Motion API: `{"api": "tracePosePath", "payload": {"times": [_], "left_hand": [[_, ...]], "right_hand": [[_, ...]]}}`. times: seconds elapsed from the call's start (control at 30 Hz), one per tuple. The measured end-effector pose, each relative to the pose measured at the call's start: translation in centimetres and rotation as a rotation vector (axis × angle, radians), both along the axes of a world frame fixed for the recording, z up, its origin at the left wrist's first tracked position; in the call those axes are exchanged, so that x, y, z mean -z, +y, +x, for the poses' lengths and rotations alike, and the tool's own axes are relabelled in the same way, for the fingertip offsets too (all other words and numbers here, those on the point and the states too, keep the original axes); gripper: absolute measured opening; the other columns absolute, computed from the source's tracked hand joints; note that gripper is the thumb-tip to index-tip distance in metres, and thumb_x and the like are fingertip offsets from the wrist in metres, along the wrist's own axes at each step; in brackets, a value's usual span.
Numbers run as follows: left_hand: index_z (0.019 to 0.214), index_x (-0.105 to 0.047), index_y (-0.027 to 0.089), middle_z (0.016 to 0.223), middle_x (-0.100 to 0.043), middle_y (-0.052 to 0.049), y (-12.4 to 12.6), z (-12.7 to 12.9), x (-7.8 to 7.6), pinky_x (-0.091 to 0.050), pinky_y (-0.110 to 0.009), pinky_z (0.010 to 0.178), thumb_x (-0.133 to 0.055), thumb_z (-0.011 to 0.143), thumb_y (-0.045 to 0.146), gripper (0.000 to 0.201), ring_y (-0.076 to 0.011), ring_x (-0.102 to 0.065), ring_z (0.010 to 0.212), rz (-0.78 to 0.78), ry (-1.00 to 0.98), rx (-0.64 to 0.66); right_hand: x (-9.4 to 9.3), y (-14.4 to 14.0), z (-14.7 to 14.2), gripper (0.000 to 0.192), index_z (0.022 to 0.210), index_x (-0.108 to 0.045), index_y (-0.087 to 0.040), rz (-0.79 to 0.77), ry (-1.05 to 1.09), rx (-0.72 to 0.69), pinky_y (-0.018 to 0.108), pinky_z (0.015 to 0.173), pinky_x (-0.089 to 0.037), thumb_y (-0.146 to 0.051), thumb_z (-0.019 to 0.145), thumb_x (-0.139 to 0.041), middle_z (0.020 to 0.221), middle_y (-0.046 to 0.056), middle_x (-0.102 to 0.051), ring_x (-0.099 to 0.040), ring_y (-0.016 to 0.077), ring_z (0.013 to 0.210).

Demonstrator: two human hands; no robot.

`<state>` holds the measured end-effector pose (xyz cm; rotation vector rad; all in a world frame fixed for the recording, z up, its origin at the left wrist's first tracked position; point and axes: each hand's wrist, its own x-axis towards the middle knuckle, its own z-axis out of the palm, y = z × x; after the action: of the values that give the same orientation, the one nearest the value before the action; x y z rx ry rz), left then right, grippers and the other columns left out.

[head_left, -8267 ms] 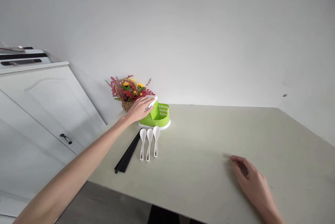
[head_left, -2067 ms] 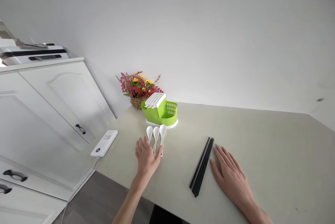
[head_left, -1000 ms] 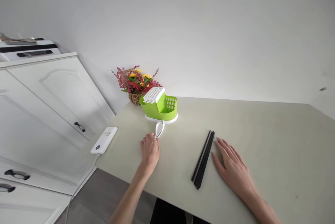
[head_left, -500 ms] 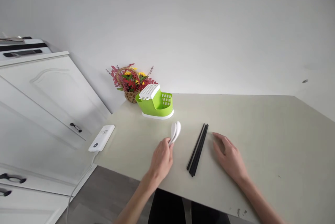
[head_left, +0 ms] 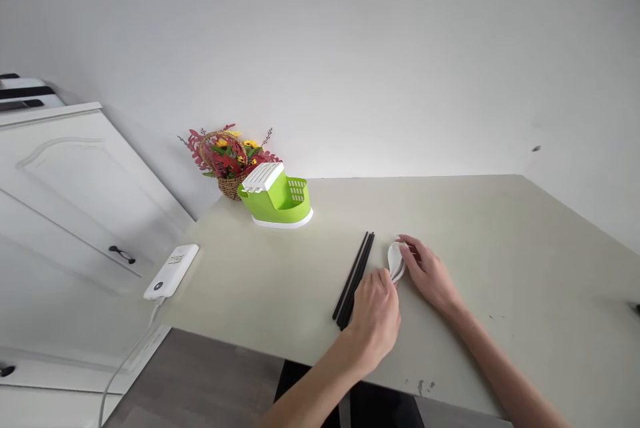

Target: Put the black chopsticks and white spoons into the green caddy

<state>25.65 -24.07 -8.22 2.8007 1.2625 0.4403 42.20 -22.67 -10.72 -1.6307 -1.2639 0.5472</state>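
White spoons (head_left: 395, 260), nested together so that I cannot count them surely, are over the table to the right of the chopsticks. My left hand (head_left: 376, 311) is closed round their handles, which it mostly hides. At the bowl end, my right hand (head_left: 429, 275) curls its thumb and fingers about the right side of the spoons. Several black chopsticks (head_left: 354, 280) lie in a loose bundle on the table, partly covered by my left hand. Farther back stands a green utensil holder (head_left: 280, 208) with a slotted white lid and white base.
Behind the holder is a wicker basket (head_left: 231, 187) of red and yellow flowers. A white power bank (head_left: 171, 272) with a cable (head_left: 131, 351) lies at the table's left edge. White cabinets (head_left: 65, 215) stand left of the table (head_left: 475, 215), and a wall runs behind it.
My left hand has carried the spoons rightward across the chopsticks. My right hand, apart from them before, now meets the spoon bowls. The view has turned slightly right.
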Motion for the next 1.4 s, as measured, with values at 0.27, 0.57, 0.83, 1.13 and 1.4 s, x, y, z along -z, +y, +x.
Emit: {"api": "tracePosePath", "payload": {"times": [0.27,0.57,0.83,1.13,1.4], "left_hand": [[0.1,-0.054,0.016,0.087,-0.058,-0.009,-0.7,0.6,-0.6,-0.052,-0.042,0.077,-0.057,0.091,0.009,0.012,-0.0257,-0.059,0.08,0.046,0.056,-0.001],[0.106,-0.058,0.015,0.097,-0.06,-0.014,-0.9,0.9,-1.1,-0.051,-0.048,0.086,-0.056,0.092,0.014,0.014,-0.0312,-0.06,0.095,0.104,0.053,-0.026],[0.11,-0.058,0.016,0.109,-0.06,-0.016,-1.2,-0.6,-2.3,-0.053,-0.052,0.089,-0.061,0.097,0.04,0.028,-0.0338,-0.06,0.105,0.051,-0.049,0.006],[0.137,-0.052,0.016,0.155,-0.046,-0.017,13.6,-10.6,-11.1,-0.025,-0.056,0.122,-0.049,0.103,0.045,0.044,-0.0364,-0.026,0.151,0.472,-0.244,-0.223],[0.147,-0.047,0.02,0.153,-0.05,-0.013,22.5,-18.5,-13.9,-0.03,-0.054,0.117,-0.041,0.104,0.042,0.049,-0.0352,-0.044,0.139,0.418,-0.08,-0.272]], "right_hand": [[0.7,0.7,0.6,0.048,0.12,-0.066,-0.023,0.017,-0.076,-0.016,0.041,0.099,-0.049,-0.056,0.1,-0.038,0.127,0.01,-0.07,-0.066,0.0244,0.106],[0.2,0.0,0.4,0.045,0.119,-0.067,-0.024,0.006,-0.087,0.013,0.04,0.098,-0.05,-0.055,0.1,-0.04,0.125,0.008,-0.071,-0.066,0.0239,0.104],[0.8,-0.3,0.7,0.047,0.119,-0.067,-0.024,-0.007,-0.103,0.039,0.04,0.097,-0.05,-0.058,0.098,-0.041,0.127,0.009,-0.07,-0.066,0.0247,0.109],[0.6,-0.6,0.6,0.05,0.121,-0.065,-0.025,-0.065,0.004,0.215,0.037,0.088,-0.049,-0.06,0.097,-0.04,0.127,0.007,-0.071,-0.068,0.0248,0.107],[0.5,-0.3,0.6,0.051,0.118,-0.065,-0.026,-0.101,0.045,0.255,0.036,0.086,-0.048,-0.064,0.094,-0.041,0.121,0.007,-0.072,-0.066,0.0261,0.105]]}}
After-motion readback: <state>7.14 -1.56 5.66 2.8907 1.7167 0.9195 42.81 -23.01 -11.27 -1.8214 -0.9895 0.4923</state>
